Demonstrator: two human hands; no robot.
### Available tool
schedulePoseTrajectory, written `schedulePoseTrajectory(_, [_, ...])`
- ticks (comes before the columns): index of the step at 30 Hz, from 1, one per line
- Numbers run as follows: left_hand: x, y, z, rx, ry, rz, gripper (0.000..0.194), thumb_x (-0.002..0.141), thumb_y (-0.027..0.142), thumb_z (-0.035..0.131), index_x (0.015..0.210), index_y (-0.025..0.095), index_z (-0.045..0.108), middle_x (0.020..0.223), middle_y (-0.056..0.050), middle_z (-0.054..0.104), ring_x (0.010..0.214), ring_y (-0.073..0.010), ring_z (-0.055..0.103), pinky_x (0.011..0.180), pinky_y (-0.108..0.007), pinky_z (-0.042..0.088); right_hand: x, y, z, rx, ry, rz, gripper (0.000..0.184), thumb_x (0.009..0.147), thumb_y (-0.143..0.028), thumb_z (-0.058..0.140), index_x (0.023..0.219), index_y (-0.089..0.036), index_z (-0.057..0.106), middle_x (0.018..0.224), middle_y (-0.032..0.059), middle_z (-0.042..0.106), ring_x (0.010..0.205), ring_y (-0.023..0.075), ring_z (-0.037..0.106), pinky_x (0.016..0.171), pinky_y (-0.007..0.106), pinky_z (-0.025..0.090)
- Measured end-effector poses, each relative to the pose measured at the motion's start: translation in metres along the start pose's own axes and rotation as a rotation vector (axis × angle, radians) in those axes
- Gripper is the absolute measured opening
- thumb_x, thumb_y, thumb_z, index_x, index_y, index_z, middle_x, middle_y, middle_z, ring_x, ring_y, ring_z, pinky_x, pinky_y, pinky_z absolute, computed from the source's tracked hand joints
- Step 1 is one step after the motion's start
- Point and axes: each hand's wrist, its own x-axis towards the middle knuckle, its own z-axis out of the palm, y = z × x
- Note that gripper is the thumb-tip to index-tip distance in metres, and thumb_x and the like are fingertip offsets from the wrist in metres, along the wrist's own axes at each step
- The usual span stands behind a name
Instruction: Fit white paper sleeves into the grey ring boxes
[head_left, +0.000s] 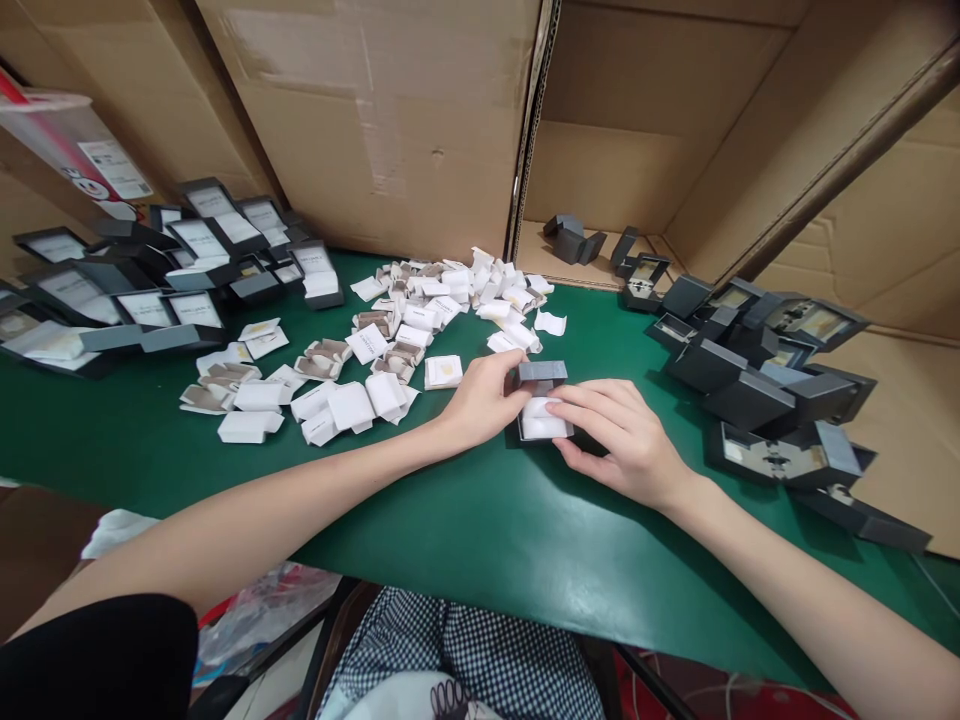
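A small dark grey hinged jewellery box [541, 374] stands with its lid raised on the green table in front of me. Inside it sits a white insert [543, 418]. My left hand [484, 402] grips the box's left side, thumb and fingers at the lid and rim. From the right, my right hand [619, 435] reaches in, its fingertips on the white insert and its thumb by the front right corner. Whether those fingers pinch the insert or only press it, I cannot tell. White folded inserts [351, 406] lie loose to the left of my hands.
Open dark boxes with white inside pile up at the left [196, 240]. More dark boxes [750, 390] are heaped at the right. Behind stands an open cardboard carton [611, 170] with a few dark boxes in it. A plastic cup [75, 140] is at far left.
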Motion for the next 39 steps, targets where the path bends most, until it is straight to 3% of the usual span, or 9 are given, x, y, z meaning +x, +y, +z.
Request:
schedulePoseTrajectory(6, [-0.001,0.001,-0.001,-0.073,-0.009,0.003,0.01,0.079,0.019,0.052,0.069,0.017,0.049,0.064,0.003,0.051,0.059,-0.0109,0.047,0.053,-0.021,0.037,0.001,-0.001,0.0,0.015,-0.048,0.055,0.032,0.088,-0.019,0.061,0.12,-0.022,0.06,0.115,0.0092,0.07,0.103,0.0244,0.062,0.085,0.043,0.05])
schedulePoseTrajectory(12, [-0.003,0.003,0.0,-0.2,-0.044,-0.088,0.01,0.082,0.024,0.054,0.083,0.015,0.059,0.068,0.002,0.058,0.05,-0.0106,0.053,0.043,-0.021,0.038,0.0,-0.002,0.001,0.033,-0.099,0.101,0.03,0.092,-0.022,0.058,0.122,-0.021,0.059,0.118,0.0094,0.07,0.106,0.0244,0.062,0.088,0.044,0.048])
schedulePoseTrajectory(17, [-0.001,0.001,-0.001,-0.112,-0.023,-0.019,0.013,0.084,0.023,0.054,0.079,0.014,0.062,0.072,0.0,0.064,0.064,-0.013,0.057,0.057,-0.023,0.044,-0.003,0.002,0.003,0.117,-0.082,0.086,0.031,0.092,-0.016,0.055,0.123,-0.019,0.058,0.117,0.01,0.07,0.103,0.022,0.062,0.084,0.04,0.05])
schedulePoseTrajectory(20, [0.002,-0.002,-0.003,-0.181,-0.051,-0.021,0.015,0.085,0.027,0.057,0.085,0.014,0.064,0.082,-0.002,0.067,0.076,-0.0153,0.06,0.069,-0.026,0.049,-0.004,0.005,0.003,0.148,-0.036,0.052,0.032,0.093,-0.008,0.049,0.121,-0.019,0.058,0.116,0.0093,0.07,0.099,0.0195,0.063,0.077,0.036,0.05])
schedulePoseTrajectory(24, [0.003,-0.004,-0.004,-0.325,-0.059,-0.075,0.038,0.077,0.032,0.07,0.11,0.016,0.06,0.104,-0.006,0.064,0.09,-0.0165,0.062,0.082,-0.03,0.052,-0.005,0.005,0.0,-0.089,0.044,0.037,0.029,0.09,-0.01,0.056,0.113,-0.024,0.063,0.108,0.0032,0.074,0.085,0.0197,0.062,0.068,0.036,0.042])
schedulePoseTrajectory(27, [0.0,-0.005,-0.001,-0.406,-0.057,-0.074,0.049,0.075,0.03,0.074,0.118,0.019,0.051,0.114,-0.008,0.058,0.094,-0.015,0.063,0.088,-0.031,0.053,-0.004,0.004,-0.003,-0.281,0.076,0.024,0.025,0.087,-0.013,0.062,0.107,-0.027,0.066,0.103,-0.0017,0.076,0.083,0.0199,0.061,0.071,0.039,0.037])
schedulePoseTrajectory(34, [-0.002,-0.008,0.005,-0.542,-0.134,-0.022,0.034,0.083,0.025,0.066,0.11,0.02,0.047,0.115,-0.008,0.062,0.108,-0.0183,0.063,0.099,-0.036,0.049,-0.006,0.001,-0.003,-0.402,0.121,0.029,0.022,0.085,-0.027,0.068,0.105,-0.036,0.068,0.13,-0.0009,0.062,0.112,0.0266,0.055,0.089,0.045,0.038])
schedulePoseTrajectory(37, [-0.002,-0.003,0.002,-0.41,-0.205,0.035,0.023,0.09,0.028,0.056,0.111,0.018,0.054,0.118,-0.01,0.063,0.109,-0.0208,0.062,0.097,-0.037,0.049,-0.006,0.003,-0.003,-0.341,0.098,0.087,0.02,0.082,-0.029,0.071,0.101,-0.033,0.067,0.141,0.0018,0.053,0.125,0.0324,0.048,0.094,0.049,0.039])
schedulePoseTrajectory(39, [-0.003,0.002,-0.001,-0.243,-0.199,0.092,0.026,0.093,0.031,0.052,0.115,0.018,0.058,0.122,-0.01,0.059,0.114,-0.0234,0.058,0.097,-0.038,0.048,-0.004,0.004,-0.003,-0.274,0.073,0.088,0.015,0.082,-0.028,0.071,0.097,-0.03,0.067,0.143,0.0042,0.05,0.13,0.0342,0.045,0.095,0.051,0.041])
